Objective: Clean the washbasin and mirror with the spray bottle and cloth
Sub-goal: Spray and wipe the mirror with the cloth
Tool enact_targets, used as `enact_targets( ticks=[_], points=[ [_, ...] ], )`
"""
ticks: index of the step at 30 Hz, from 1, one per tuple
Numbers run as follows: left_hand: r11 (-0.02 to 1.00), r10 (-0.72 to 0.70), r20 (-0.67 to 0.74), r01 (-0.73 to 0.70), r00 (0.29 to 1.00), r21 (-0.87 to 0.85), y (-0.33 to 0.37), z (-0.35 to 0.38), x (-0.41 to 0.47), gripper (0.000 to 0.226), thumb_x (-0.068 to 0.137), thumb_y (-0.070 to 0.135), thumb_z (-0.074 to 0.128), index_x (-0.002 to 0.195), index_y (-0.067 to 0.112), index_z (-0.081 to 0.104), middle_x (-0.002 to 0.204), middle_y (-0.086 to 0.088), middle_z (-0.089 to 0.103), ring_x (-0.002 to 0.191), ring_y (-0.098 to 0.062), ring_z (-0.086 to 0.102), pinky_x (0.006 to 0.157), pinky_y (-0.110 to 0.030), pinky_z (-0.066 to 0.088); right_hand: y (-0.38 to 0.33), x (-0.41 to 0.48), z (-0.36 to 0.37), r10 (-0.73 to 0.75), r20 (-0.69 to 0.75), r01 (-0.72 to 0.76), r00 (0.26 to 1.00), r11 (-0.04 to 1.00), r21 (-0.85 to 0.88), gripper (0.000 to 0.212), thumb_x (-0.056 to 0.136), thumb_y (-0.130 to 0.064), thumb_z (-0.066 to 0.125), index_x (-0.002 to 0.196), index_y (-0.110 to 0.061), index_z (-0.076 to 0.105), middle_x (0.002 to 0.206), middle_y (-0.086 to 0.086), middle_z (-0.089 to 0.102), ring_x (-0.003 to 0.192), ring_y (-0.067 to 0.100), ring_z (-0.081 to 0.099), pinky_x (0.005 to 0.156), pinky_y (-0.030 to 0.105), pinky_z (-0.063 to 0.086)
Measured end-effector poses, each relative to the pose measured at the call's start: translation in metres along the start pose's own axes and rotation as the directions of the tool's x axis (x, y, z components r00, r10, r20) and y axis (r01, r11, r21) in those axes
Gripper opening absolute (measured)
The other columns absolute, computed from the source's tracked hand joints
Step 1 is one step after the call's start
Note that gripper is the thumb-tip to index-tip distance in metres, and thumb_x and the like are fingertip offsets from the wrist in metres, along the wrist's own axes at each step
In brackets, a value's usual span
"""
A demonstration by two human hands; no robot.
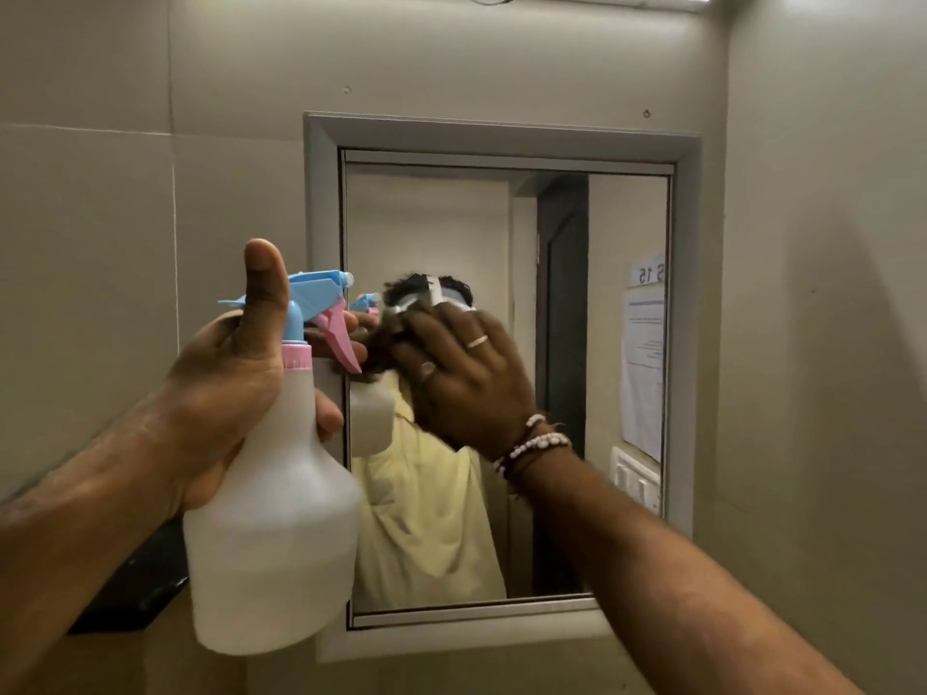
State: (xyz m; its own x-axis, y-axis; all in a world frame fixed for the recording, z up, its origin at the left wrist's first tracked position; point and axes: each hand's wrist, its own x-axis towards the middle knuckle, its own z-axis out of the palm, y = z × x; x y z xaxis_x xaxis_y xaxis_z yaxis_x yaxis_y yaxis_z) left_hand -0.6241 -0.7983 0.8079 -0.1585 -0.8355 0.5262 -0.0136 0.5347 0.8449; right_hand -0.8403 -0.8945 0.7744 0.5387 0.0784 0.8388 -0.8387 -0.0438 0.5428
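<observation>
Step in hand: wiping the mirror (602, 343), mid-frame, glass part of the task.
Left hand (225, 388): gripping the neck of the spray bottle (273, 534) at lower left of the frame, thumb raised, fingers curled at the pink trigger, nozzle pointing at the glass.
Right hand (464, 376): pressing flat against the glass at centre frame, fingers closed over a dark cloth (396, 326), mostly hidden and blurred.
Washbasin: lying outside the frame.
Next move, likely: sweeping the cloth across the remaining glass, spraying again where dry.
</observation>
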Motion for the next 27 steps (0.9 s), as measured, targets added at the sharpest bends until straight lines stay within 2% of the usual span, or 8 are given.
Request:
enact_targets(
  ticks=[4, 7, 10, 12, 15, 19, 23, 27],
  points=[
    [0.999, -0.033, 0.005, 0.033, 0.999, -0.007, -0.003, 0.004, -0.004, 0.074, 0.05, 0.084, 0.029, 0.093, 0.029, 0.054, 0.049, -0.011, 0.062, 0.038, -0.02, 0.06, 0.052, -0.037, 0.057, 0.071, -0.012, -0.025, 0.357, -0.109, -0.367, 0.928, 0.926, -0.086, 0.031, 0.092, -0.029, 0.063, 0.12, -0.019, 0.068, 0.128, 0.008, 0.062, 0.117, 0.031, 0.055, 0.096, 0.049, 0.042],
    [0.999, -0.046, 0.022, 0.046, 0.999, 0.007, -0.007, 0.006, -0.006, 0.072, 0.049, 0.083, 0.029, 0.09, 0.029, 0.053, 0.048, -0.011, 0.062, 0.038, -0.02, 0.06, 0.048, -0.034, 0.057, 0.111, -0.023, -0.038, 0.681, -0.2, -0.707, 0.704, 0.699, -0.107, 0.036, 0.093, -0.034, 0.057, 0.126, -0.024, 0.063, 0.133, 0.007, 0.056, 0.123, 0.03, 0.049, 0.101, 0.049, 0.038],
    [0.998, -0.056, 0.024, 0.056, 0.998, -0.001, -0.009, 0.005, -0.008, 0.072, 0.052, 0.083, 0.029, 0.091, 0.028, 0.054, 0.049, -0.013, 0.062, 0.038, -0.021, 0.059, 0.051, -0.036, 0.056, 0.111, -0.02, -0.036, 0.814, -0.256, -0.852, 0.521, 0.515, -0.098, 0.036, 0.092, -0.035, 0.053, 0.126, -0.027, 0.062, 0.135, 0.004, 0.054, 0.128, 0.028, 0.046, 0.103, 0.051, 0.039],
    [0.998, -0.06, 0.018, 0.06, 0.998, 0.003, -0.01, 0.005, -0.009, 0.071, 0.055, 0.082, 0.028, 0.09, 0.026, 0.054, 0.05, -0.014, 0.062, 0.038, -0.022, 0.059, 0.053, -0.037, 0.056, 0.088, -0.016, -0.031, 0.825, -0.273, -0.862, 0.495, 0.505, -0.04, 0.033, 0.093, -0.032, 0.056, 0.124, -0.026, 0.062, 0.135, 0.005, 0.054, 0.127, 0.029, 0.047, 0.101, 0.053, 0.041],
    [0.998, -0.054, 0.022, 0.054, 0.998, 0.015, -0.011, 0.005, -0.01, 0.069, 0.059, 0.08, 0.027, 0.089, 0.024, 0.054, 0.051, -0.015, 0.062, 0.039, -0.022, 0.059, 0.054, -0.037, 0.055, 0.026, -0.021, -0.024, 0.703, -0.21, -0.713, 0.68, 0.7, 0.038, 0.031, 0.095, -0.027, 0.06, 0.126, -0.024, 0.059, 0.132, 0.009, 0.056, 0.124, 0.032, 0.049, 0.1, 0.052, 0.04],
    [0.999, -0.054, 0.057, 0.054, 0.997, 0.004, -0.014, 0.003, -0.011, 0.075, 0.057, 0.083, 0.027, 0.088, 0.022, 0.06, 0.051, -0.015, 0.062, 0.038, -0.022, 0.058, 0.048, -0.035, 0.056, -0.069, -0.061, -0.006, 0.27, 0.044, -0.272, 0.962, 0.962, 0.034, 0.027, 0.093, -0.02, 0.058, 0.117, -0.022, 0.07, 0.129, 0.008, 0.063, 0.124, 0.034, 0.054, 0.1, 0.049, 0.04],
    [0.998, -0.066, 0.067, 0.065, 0.996, 0.025, -0.02, 0.001, -0.011, 0.083, 0.048, 0.086, 0.03, 0.095, 0.023, 0.056, 0.05, -0.012, 0.063, 0.038, -0.022, 0.06, 0.048, -0.037, 0.056, -0.107, -0.102, 0.003, -0.011, 0.131, -0.007, 0.991, 0.991, 0.137, 0.025, 0.093, -0.02, 0.061, 0.116, -0.022, 0.07, 0.129, 0.006, 0.064, 0.125, 0.03, 0.055, 0.095, 0.049, 0.046],
    [0.998, -0.068, 0.075, 0.068, 0.995, 0.003, -0.022, 0.005, -0.012, 0.075, 0.052, 0.085, 0.03, 0.091, 0.026, 0.057, 0.05, -0.012, 0.064, 0.038, -0.022, 0.06, 0.05, -0.039, 0.057, -0.071, -0.115, -0.011, -0.009, 0.106, 0.001, 0.994, 0.997, 0.081, 0.026, 0.091, -0.021, 0.066, 0.116, -0.024, 0.072, 0.129, 0.006, 0.065, 0.123, 0.03, 0.058, 0.093, 0.05, 0.047]
  ],
)
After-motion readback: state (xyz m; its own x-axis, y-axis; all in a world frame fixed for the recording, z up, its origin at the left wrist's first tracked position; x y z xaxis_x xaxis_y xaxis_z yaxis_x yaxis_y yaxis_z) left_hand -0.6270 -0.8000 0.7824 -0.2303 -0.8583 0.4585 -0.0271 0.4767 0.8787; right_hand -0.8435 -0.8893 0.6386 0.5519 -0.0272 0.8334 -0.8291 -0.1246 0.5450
